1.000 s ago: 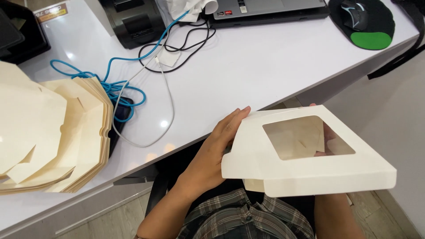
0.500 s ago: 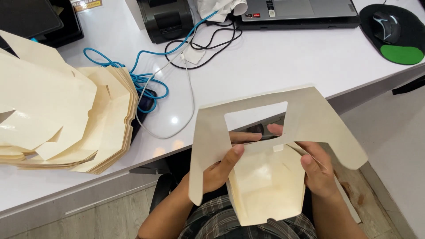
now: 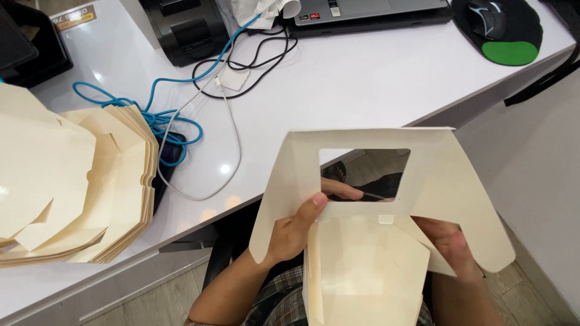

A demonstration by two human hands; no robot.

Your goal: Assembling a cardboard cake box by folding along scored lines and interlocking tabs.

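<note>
Right, box fold in hand:
box: cream carton blank (image 3: 386, 241) with a window cut-out, held over the lap, just off the counter (image 3: 362, 84) edge.
left hand (image 3: 296, 232): fingers clamped on the lid panel at the window's lower edge, thumb on top.
right hand (image 3: 450, 241): mostly behind the side flap; fingers seem to pinch it, can't tell how tightly.
technique: I'd crease along the scored lines, keeping the lid hinge square.
risk: tearing the thin window frame.
stock: flat blanks (image 3: 72, 193) stacked on the counter, well apart.
</note>
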